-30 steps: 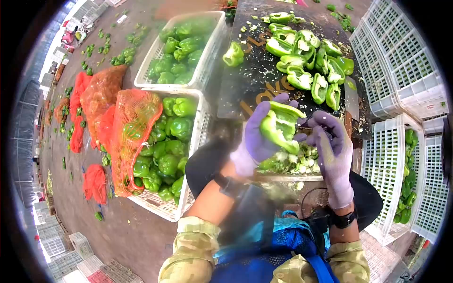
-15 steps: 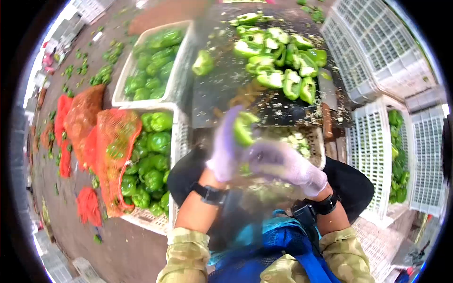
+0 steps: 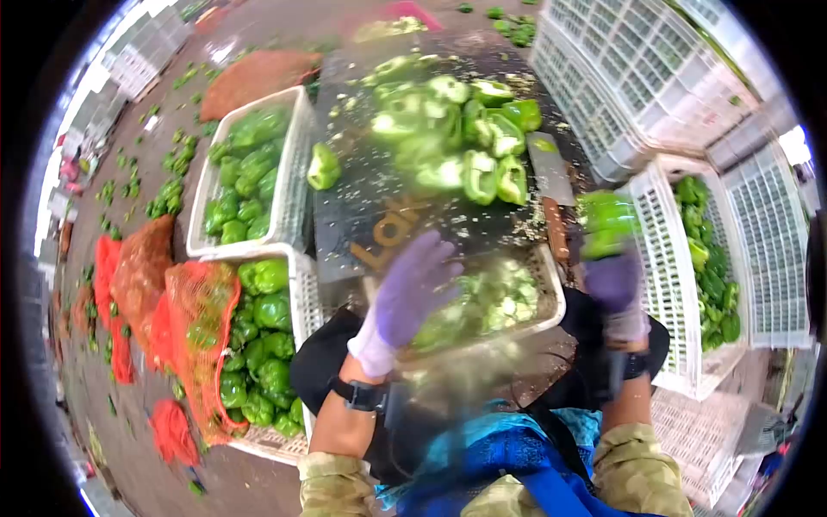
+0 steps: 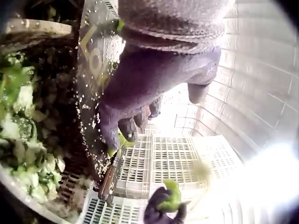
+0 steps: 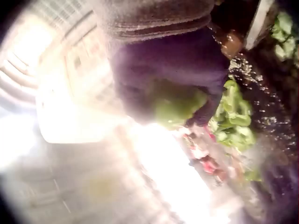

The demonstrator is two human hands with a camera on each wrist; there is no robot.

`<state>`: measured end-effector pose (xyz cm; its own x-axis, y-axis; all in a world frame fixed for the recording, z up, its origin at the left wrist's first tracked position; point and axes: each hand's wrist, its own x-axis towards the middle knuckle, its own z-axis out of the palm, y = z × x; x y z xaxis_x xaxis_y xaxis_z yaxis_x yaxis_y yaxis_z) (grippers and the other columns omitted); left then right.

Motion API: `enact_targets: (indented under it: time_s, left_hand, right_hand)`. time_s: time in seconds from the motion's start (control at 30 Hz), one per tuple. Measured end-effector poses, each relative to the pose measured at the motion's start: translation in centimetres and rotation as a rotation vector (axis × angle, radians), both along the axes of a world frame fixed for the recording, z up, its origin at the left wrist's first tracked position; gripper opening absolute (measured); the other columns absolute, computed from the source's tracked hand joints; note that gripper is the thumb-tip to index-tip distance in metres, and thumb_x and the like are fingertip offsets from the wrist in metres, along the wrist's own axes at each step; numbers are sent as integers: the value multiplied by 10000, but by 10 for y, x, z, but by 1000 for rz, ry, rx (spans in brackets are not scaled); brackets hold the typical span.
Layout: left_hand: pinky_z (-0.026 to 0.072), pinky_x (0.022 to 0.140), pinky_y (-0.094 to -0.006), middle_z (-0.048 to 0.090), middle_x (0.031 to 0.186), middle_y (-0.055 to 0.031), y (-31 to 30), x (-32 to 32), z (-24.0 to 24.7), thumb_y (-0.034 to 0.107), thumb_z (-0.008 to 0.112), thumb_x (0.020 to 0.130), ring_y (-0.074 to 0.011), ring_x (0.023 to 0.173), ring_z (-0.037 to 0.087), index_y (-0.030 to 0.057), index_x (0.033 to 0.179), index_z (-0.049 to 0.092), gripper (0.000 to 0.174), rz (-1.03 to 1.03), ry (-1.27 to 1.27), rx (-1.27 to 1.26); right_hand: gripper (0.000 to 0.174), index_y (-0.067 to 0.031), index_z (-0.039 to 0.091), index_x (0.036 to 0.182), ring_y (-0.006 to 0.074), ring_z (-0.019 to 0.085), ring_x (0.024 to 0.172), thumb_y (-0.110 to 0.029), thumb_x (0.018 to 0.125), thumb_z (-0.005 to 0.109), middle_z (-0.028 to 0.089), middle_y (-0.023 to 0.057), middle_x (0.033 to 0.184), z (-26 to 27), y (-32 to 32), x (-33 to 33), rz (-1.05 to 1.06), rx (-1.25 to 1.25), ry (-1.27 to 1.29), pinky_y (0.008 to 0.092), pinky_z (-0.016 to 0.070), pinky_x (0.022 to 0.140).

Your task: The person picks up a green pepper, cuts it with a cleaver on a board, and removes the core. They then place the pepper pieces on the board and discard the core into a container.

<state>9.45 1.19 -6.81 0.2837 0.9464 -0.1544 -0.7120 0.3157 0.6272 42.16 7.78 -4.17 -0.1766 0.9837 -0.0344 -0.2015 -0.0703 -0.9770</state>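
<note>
My right hand [image 3: 613, 283], in a purple-and-white glove, grips a green bell pepper piece [image 3: 607, 222]; both are blurred, beside the white crate on the right. In the left wrist view, fingers of that hand curl round the pepper piece [image 4: 172, 198]. The right wrist view shows it, blurred, under the purple palm. My left hand [image 3: 415, 289], gloved alike, holds nothing, its fingers extended by the near edge of the dark board [image 3: 345, 207]. Below it a scrap tray [image 3: 556, 314] contains pepper cores and seeds. Several cut pepper halves [image 3: 482, 177] lie on the board.
A cleaver [image 3: 551, 172] with a brown handle lies along the board's right edge. Crates of whole peppers [image 3: 267, 345] stand at left, near a red mesh bag [image 3: 202, 319]. At right, a white crate [image 3: 676, 284] contains peppers, with stacked crates [image 3: 637, 77] behind it.
The pepper piece has passed from my left hand to my right, which has swung out to the right. My left hand has let go and its fingers have straightened. The head view has shifted.
</note>
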Motion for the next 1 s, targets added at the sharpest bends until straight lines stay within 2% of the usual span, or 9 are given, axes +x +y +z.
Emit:
enact_targets:
  time_s: [0.03, 0.1, 0.2, 0.23, 0.37, 0.7, 0.87, 0.93, 1.0]
  left_hand:
    - [372, 1042, -488, 435, 1404, -101, 0, -1, -3, 456, 468, 959, -288, 1220, 485, 129, 1447, 324, 605, 50, 9, -37]
    - [391, 1022, -484, 464, 1369, -93, 4, -4, -13, 431, 474, 961, -278, 1195, 503, 136, 1418, 371, 553, 141, 6, -125]
    - [416, 991, -473, 498, 1325, -82, 10, -5, -20, 397, 474, 966, -261, 1156, 529, 147, 1380, 423, 486, 203, 42, -204]
    - [424, 981, -469, 508, 1312, -79, 10, -6, -21, 387, 472, 968, -255, 1143, 538, 151, 1369, 438, 466, 214, 62, -225]
    - [438, 963, -440, 521, 1303, -66, 10, -5, -23, 345, 460, 978, -237, 1117, 552, 141, 1367, 439, 440, 169, 59, -227]
    - [455, 956, -410, 520, 1295, -56, 8, -11, -25, 314, 450, 989, -229, 1141, 536, 128, 1372, 425, 426, 132, 32, -236]
    - [456, 965, -410, 510, 1262, -79, 9, 7, -13, 124, 578, 893, -223, 1171, 512, 100, 1348, 438, 476, 78, -46, -177]
    - [400, 1030, -359, 499, 1271, -111, 4, -2, -40, -64, 686, 673, -225, 1212, 484, 51, 1348, 430, 731, 212, 869, 539]
    - [357, 1059, -319, 495, 1313, -125, -7, -4, -41, -72, 707, 594, -226, 1234, 477, 31, 1366, 414, 832, 149, 763, 410]
  right_hand:
    - [500, 14, 468, 1307, 261, 479, 1193, -324, 944, 531, 506, 158, 1336, 13, 12, 21, -68, -92, 944, 414, 394, 1032]
    - [495, -21, 421, 1365, 263, 485, 1190, -310, 970, 491, 475, 154, 1372, 35, 23, 61, -117, -42, 1254, 428, 367, 1068]
    - [545, -50, 420, 1375, 252, 495, 1181, -348, 938, 550, 467, 137, 1384, 29, 59, 54, 351, 88, 896, 439, 403, 1031]
    - [578, -42, 448, 1352, 243, 531, 1138, -375, 904, 595, 490, 140, 1352, 12, 64, 25, -170, 133, 330, 441, 462, 961]
    - [632, -113, 453, 1318, 362, 582, 1084, -287, 771, 716, 604, 212, 1153, 1, 75, -82, 114, 375, -1368, 441, 477, 894]
    - [658, -22, 463, 1216, 334, 635, 967, -291, 686, 745, 630, 215, 1081, -82, 112, -100, -73, 69, -1073, 403, 474, 864]
    - [609, -4, 488, 1160, 268, 605, 928, -227, 673, 777, 584, 157, 1048, -12, 6, -147, 318, 190, -740, 344, 480, 841]
    - [622, -52, 507, 1184, 254, 593, 960, -248, 667, 792, 572, 150, 1040, -26, -27, -162, 474, 323, -697, 351, 480, 831]
    - [518, -51, 565, 1146, 214, 588, 942, -214, 703, 778, 572, 125, 1052, -21, -32, -167, 550, 340, -779, 345, 476, 787]
